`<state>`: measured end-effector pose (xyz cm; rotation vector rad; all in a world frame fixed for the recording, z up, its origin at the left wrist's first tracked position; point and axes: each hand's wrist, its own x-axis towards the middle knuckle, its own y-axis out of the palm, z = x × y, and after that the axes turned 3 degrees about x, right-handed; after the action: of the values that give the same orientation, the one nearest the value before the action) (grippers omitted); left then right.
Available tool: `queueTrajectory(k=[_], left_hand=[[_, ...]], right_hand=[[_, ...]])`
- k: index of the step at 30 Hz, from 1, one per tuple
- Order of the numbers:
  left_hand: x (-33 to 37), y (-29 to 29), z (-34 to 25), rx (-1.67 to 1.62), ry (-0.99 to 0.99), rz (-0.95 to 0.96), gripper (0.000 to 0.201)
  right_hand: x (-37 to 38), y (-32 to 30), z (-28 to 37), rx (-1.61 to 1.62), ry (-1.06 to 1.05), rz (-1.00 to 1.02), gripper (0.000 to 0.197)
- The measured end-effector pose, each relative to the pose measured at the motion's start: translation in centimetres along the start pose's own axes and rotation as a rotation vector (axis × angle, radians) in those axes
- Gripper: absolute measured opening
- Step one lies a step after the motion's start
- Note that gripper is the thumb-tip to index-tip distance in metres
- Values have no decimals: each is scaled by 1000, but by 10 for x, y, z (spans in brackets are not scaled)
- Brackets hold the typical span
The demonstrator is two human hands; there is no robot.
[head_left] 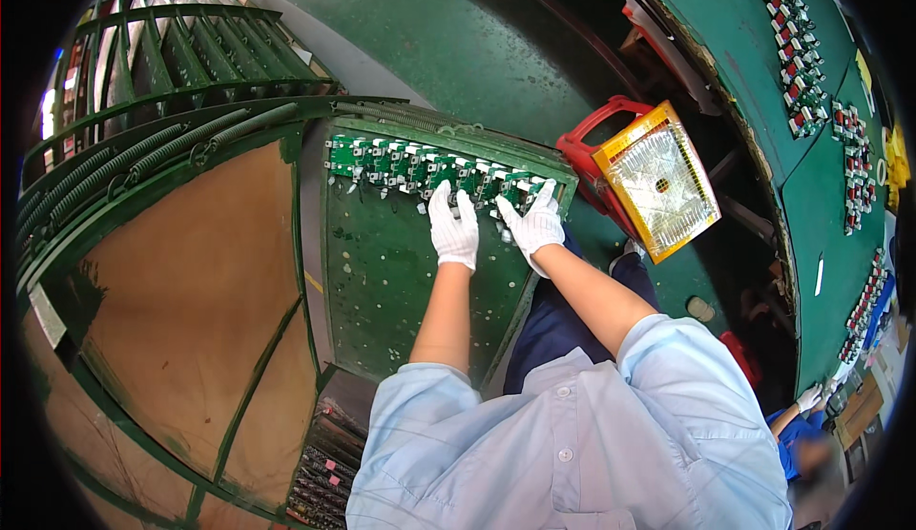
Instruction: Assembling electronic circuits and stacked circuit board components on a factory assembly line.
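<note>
A long row of green circuit boards (393,164) with white and metallic components lies along the far edge of a green metal workbench (382,263). Both my hands wear white knit gloves at the right part of this row. My left hand (452,232) has its thumb and fingers bent onto a board, the tips on either side of it. At the row's right end, my right hand (536,228) spans a board between thumb and fingers. The gloves partly hide the boards under them. Small whitish pieces lie along the row's near side.
A red plastic stool (582,144) with a yellow-edged, clear-covered seat stands right of the bench. Beyond it, a long green table (811,187) carries more rows of boards. Springs (143,153) line a green frame with brown panels at left. Another person's gloved hand (809,397) shows at lower right.
</note>
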<state>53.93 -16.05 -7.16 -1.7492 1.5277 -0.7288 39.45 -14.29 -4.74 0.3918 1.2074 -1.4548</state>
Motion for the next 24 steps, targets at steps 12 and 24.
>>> queueTrajectory(k=[12, 24], left_hand=[[-28, 3, -17, 275, -16, 314, 35], [-57, 7, -31, -521, -464, 63, 40]], right_hand=[[19, -38, -22, -78, -103, 102, 96], [39, -66, -11, -375, -1006, -47, 62]])
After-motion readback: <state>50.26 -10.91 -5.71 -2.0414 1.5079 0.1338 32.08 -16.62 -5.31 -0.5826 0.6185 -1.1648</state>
